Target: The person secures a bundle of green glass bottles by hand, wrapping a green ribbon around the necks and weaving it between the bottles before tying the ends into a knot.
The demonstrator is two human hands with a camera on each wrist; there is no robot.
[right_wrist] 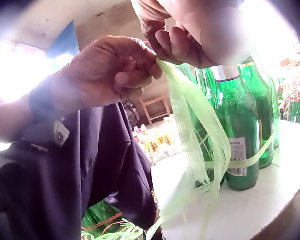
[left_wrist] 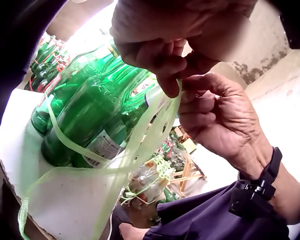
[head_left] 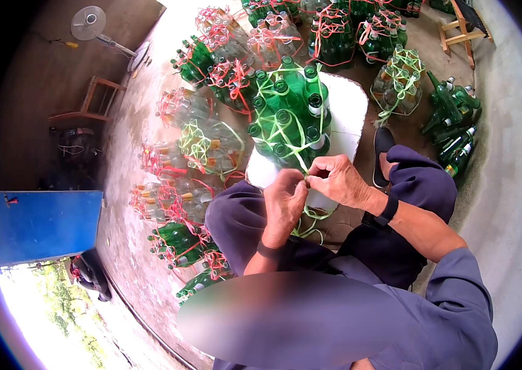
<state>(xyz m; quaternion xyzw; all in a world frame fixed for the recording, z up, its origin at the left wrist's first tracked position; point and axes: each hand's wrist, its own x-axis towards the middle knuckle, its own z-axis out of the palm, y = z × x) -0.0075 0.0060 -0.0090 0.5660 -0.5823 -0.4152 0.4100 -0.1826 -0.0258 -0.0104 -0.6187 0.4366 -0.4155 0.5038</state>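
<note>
A cluster of green glass bottles [head_left: 295, 102] stands upright on a white board [head_left: 348, 108], with light-green plastic strapping [right_wrist: 190, 100] wound round the bottles and across their necks. Just in front of the bottles, my left hand [head_left: 284, 200] and right hand [head_left: 342, 180] meet, fingertips close together. Between thumb and fingers, the left hand pinches the strapping, which hangs down from there in loose flat strands in the right wrist view. Opposite it, the right hand [left_wrist: 222, 112] also pinches the strapping with curled fingers. The fingers hide the exact spot where the strands come together.
Bundles of clear bottles [head_left: 211, 148] tied with red and green strapping fill the floor on the left and back. Loose green bottles [head_left: 452, 117] lie by the right wall. A small wooden stool [head_left: 461, 34] stands at the back right. My knees flank the board.
</note>
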